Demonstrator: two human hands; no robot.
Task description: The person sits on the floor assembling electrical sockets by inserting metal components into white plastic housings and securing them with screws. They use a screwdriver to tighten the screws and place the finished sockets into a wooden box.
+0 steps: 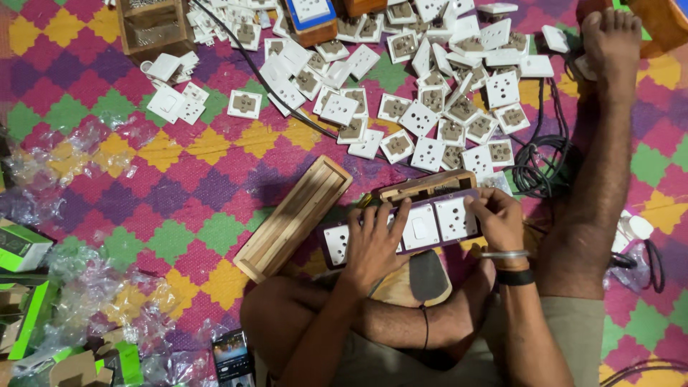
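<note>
Seated person on a patterned floor mat [179, 172], viewed from above. The left hand [373, 240] lies across the near part of a purple switch plate [430, 226], fingers [383, 215] spread and pressing flat on its face rather than curled round it; the right hand [498, 218] pinches the plate's far edge, fingers closed on it beside a white socket module [455, 218]. The plate rests over the lap, touching a wooden box [430, 186] just behind it; a longer wooden box [294, 215] lies beside the left hand. Loose white socket modules [430, 107] are heaped farther out on the mat, near a black cable coil [541, 165]. Judged risk: uneven pressure from the flat left hand could tilt the unsupported plate, so a module seats crooked or pops out and the plate slides off the knee.
</note>
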